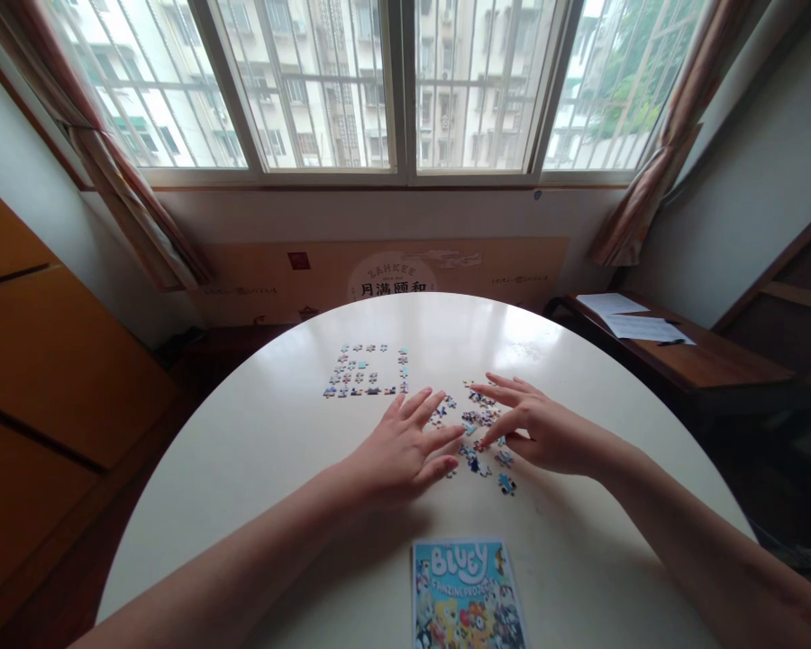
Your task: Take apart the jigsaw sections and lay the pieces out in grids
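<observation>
A loose heap of small jigsaw pieces lies near the middle of the white round table. My left hand rests at the heap's left side with its fingers spread, covering some pieces. From the right, my right hand reaches over the heap. Its index finger points down at a piece, and the other fingers are apart. Neither hand shows a piece held. Farther off to the left, other jigsaw pieces lie spaced in rows. One blue piece sits at the heap's near edge.
A Bluey picture sheet lies at the near edge of the round table. Papers and a pen are on a wooden side table at right. Behind stand a printed board and a barred window.
</observation>
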Action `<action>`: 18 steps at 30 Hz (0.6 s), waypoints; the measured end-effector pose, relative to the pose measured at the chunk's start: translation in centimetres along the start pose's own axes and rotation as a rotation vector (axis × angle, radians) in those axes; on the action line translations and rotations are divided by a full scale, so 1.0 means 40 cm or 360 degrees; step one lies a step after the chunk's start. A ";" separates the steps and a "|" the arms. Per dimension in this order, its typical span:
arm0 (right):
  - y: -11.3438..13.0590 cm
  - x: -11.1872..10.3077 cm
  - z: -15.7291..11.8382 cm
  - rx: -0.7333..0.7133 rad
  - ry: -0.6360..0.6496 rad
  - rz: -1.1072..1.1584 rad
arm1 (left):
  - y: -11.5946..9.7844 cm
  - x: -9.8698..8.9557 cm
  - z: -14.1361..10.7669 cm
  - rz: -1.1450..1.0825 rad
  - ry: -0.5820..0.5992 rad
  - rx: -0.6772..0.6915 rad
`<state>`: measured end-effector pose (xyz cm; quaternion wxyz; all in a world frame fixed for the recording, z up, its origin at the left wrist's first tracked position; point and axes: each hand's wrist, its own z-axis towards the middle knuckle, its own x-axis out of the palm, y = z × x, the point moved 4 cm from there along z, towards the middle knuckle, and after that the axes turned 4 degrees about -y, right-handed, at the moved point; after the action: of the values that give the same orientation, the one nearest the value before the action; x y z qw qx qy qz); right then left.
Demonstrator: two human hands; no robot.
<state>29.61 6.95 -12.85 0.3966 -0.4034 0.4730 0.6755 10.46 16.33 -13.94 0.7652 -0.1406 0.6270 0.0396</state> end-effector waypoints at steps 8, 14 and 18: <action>-0.046 0.012 0.002 0.0142 -0.0133 -0.0112 | -0.003 0.002 0.011 -0.0003 -0.0025 -0.0001; -0.039 0.010 0.002 0.0097 -0.0242 -0.0094 | 0.017 0.003 0.010 -0.0011 -0.0096 0.0007; -0.001 0.026 0.013 -0.0032 -0.0244 -0.0095 | 0.020 -0.004 0.014 0.0005 -0.0214 0.0015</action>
<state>29.17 7.61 -13.71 0.4475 -0.3683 0.4223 0.6970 10.78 17.27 -13.83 0.8062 -0.1332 0.5746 0.0471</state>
